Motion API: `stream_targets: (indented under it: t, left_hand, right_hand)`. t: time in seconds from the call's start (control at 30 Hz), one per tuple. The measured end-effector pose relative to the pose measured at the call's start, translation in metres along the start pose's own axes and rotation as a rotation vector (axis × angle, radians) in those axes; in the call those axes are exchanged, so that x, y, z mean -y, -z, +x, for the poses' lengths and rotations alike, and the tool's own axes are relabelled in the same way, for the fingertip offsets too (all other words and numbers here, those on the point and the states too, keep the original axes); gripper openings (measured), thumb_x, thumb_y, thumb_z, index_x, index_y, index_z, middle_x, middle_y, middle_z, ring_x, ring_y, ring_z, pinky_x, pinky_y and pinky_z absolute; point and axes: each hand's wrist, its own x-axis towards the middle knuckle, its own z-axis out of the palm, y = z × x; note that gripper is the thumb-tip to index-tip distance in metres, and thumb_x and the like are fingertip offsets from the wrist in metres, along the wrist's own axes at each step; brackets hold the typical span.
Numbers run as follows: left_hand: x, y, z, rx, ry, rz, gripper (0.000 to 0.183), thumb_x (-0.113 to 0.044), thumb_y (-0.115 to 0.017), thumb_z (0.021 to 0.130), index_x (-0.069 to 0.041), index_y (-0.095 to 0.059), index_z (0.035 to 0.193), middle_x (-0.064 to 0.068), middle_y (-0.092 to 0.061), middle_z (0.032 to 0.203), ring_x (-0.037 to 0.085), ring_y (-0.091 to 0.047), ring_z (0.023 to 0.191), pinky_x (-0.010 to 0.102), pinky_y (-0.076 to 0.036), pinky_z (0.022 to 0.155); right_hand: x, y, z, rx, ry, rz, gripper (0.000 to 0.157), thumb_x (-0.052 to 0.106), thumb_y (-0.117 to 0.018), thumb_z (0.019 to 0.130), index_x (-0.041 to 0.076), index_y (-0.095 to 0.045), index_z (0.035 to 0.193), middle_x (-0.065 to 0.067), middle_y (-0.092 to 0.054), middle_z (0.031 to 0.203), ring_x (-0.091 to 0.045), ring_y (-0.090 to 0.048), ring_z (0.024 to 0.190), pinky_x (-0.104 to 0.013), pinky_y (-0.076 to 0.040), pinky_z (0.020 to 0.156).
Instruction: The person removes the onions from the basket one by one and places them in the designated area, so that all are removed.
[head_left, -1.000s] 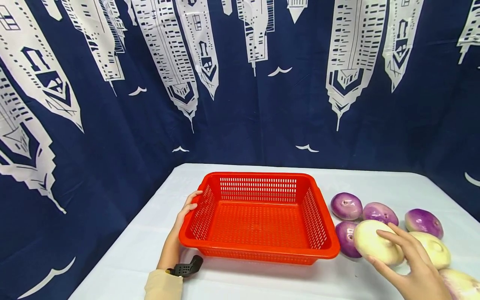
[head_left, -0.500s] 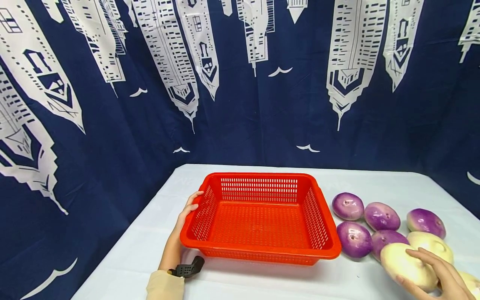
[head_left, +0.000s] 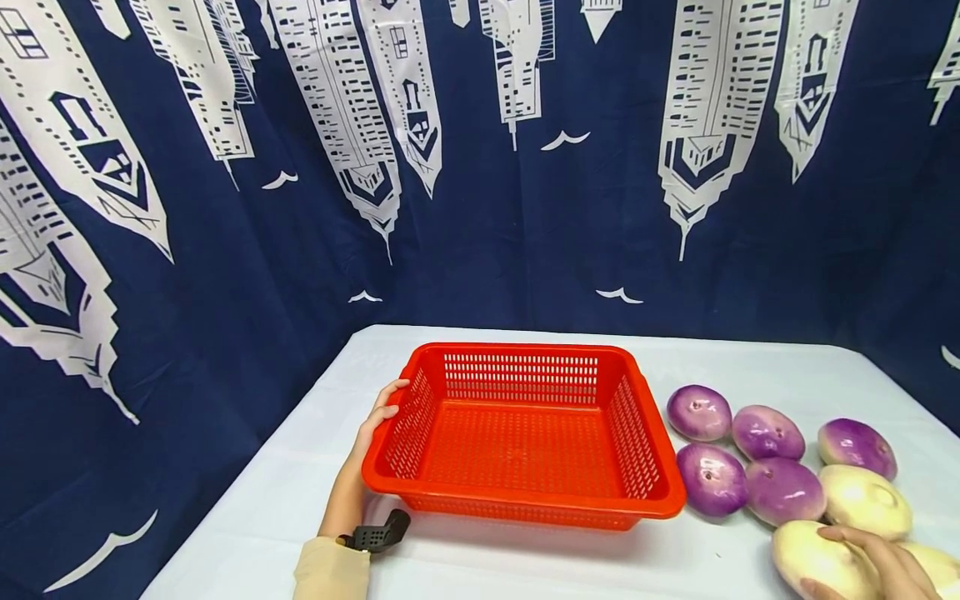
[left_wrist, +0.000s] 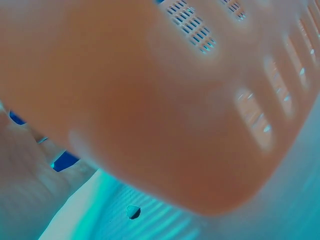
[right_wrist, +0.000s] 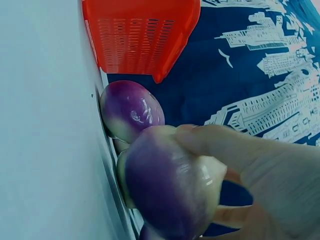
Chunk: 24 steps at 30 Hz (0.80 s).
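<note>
My left hand (head_left: 380, 410) grips the left rim of a red plastic basket (head_left: 517, 493), fingers hooked over the edge. In the left wrist view the basket's wall (left_wrist: 150, 115) fills most of the picture, blurred. At the lower right of the head view, my right hand (head_left: 888, 560) holds a turnip (head_left: 813, 557), its cream side facing up. The right wrist view shows the thumb across the top of this turnip (right_wrist: 162, 182) and its purple side. Purple turnips (head_left: 785, 492) and a cream-topped turnip (head_left: 866, 500) lie just beyond it.
A white cloth (head_left: 450, 567) covers the table. More purple turnips (head_left: 699, 412) sit right of the basket, one (head_left: 857, 447) apart at the far right. Another pale turnip (head_left: 933, 565) is partly behind my right hand. A navy curtain (head_left: 480, 250) with white buildings hangs behind.
My right hand has carried the cream-sided turnip right and towards me, away from the purple turnips, uncovering one of them. The left hand and the basket have stayed put.
</note>
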Motion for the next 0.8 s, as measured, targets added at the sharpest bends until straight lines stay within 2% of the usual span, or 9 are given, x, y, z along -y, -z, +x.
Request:
stream_targets:
  t: [0.13, 0.23, 0.3, 0.4, 0.5, 0.53, 0.7, 0.77, 0.8]
  left_hand:
    - [0.000, 0.001, 0.002, 0.012, 0.004, -0.016, 0.044, -0.005, -0.016, 0.089, -0.012, -0.020, 0.133, 0.001, -0.033, 0.125, 0.013, -0.043, 0.103, 0.022, -0.045, 0.084]
    - [-0.002, 0.001, 0.002, 0.020, 0.016, -0.022, 0.044, -0.005, -0.016, 0.090, -0.012, -0.018, 0.134, 0.001, -0.033, 0.126, 0.012, -0.044, 0.103, 0.022, -0.046, 0.083]
    - [-0.002, 0.001, 0.002, 0.017, 0.022, -0.041, 0.044, -0.005, -0.015, 0.090, -0.013, -0.020, 0.133, 0.000, -0.035, 0.124, 0.012, -0.045, 0.101, 0.021, -0.046, 0.083]
    - [-0.002, 0.000, 0.000, 0.000, 0.040, -0.060, 0.044, -0.005, -0.015, 0.090, -0.016, -0.022, 0.132, -0.002, -0.036, 0.123, 0.011, -0.045, 0.102, 0.021, -0.046, 0.082]
    - [-0.001, 0.001, -0.001, -0.011, 0.047, -0.043, 0.044, -0.005, -0.015, 0.090, -0.017, -0.022, 0.132, -0.001, -0.035, 0.124, 0.012, -0.044, 0.103, 0.022, -0.046, 0.083]
    - [-0.001, 0.000, -0.002, -0.014, 0.052, -0.037, 0.045, -0.005, -0.016, 0.090, -0.017, -0.022, 0.133, 0.000, -0.034, 0.126, 0.013, -0.044, 0.104, 0.023, -0.046, 0.084]
    - [0.000, 0.003, -0.001, 0.009, 0.034, -0.010, 0.044, -0.006, -0.016, 0.091, -0.020, -0.025, 0.132, -0.002, -0.035, 0.125, 0.011, -0.045, 0.104, 0.023, -0.045, 0.085]
    - [0.001, 0.005, -0.001, -0.022, 0.028, 0.016, 0.042, -0.007, -0.018, 0.092, -0.020, -0.031, 0.130, -0.003, -0.040, 0.122, 0.011, -0.047, 0.101, 0.022, -0.046, 0.083]
    - [0.002, 0.006, -0.001, -0.052, 0.035, 0.037, 0.040, -0.008, -0.021, 0.092, -0.020, -0.035, 0.128, -0.003, -0.042, 0.120, 0.011, -0.048, 0.099, 0.023, -0.046, 0.081]
  right_hand:
    - [-0.003, 0.001, 0.000, 0.048, 0.033, 0.004, 0.062, 0.016, -0.088, 0.044, 0.012, -0.056, 0.098, 0.038, -0.036, 0.096, 0.031, -0.013, 0.093, 0.005, -0.009, 0.076]
    - [-0.009, 0.002, 0.005, 0.107, 0.089, 0.027, 0.062, 0.014, -0.088, 0.041, 0.008, -0.056, 0.094, 0.046, -0.024, 0.096, 0.031, -0.015, 0.090, 0.004, -0.012, 0.073]
    - [-0.014, 0.003, 0.008, 0.178, 0.079, -0.015, 0.059, 0.017, -0.087, 0.045, 0.008, -0.056, 0.095, 0.044, -0.035, 0.094, 0.030, -0.016, 0.087, 0.000, -0.016, 0.070]
    - [-0.012, 0.006, 0.010, 0.298, 0.004, -0.067, 0.062, 0.021, -0.082, 0.058, -0.002, -0.054, 0.108, 0.006, -0.063, 0.101, 0.007, -0.047, 0.092, -0.020, -0.032, 0.085]
    - [-0.003, 0.008, 0.008, 0.342, -0.095, -0.111, 0.063, 0.024, -0.074, 0.072, -0.006, -0.046, 0.119, -0.039, -0.047, 0.112, -0.040, -0.050, 0.096, -0.049, -0.034, 0.081]
    - [0.000, 0.009, 0.007, 0.327, -0.121, -0.105, 0.064, 0.025, -0.071, 0.075, -0.006, -0.043, 0.123, -0.040, -0.044, 0.115, -0.052, -0.043, 0.098, -0.057, -0.030, 0.086]
    - [0.009, 0.014, 0.007, 0.315, -0.266, -0.019, 0.062, 0.030, -0.056, 0.088, -0.006, -0.033, 0.132, -0.040, -0.036, 0.125, -0.050, -0.021, 0.127, -0.051, -0.005, 0.110]
    - [0.011, 0.017, 0.011, 0.308, -0.300, 0.007, 0.059, 0.030, -0.052, 0.090, -0.006, -0.034, 0.133, -0.039, -0.035, 0.127, -0.029, -0.013, 0.136, -0.043, -0.004, 0.113]
    - [0.013, 0.019, 0.013, 0.303, -0.301, 0.023, 0.057, 0.029, -0.051, 0.091, -0.007, -0.034, 0.132, -0.039, -0.036, 0.127, -0.021, -0.009, 0.137, -0.047, -0.006, 0.112]
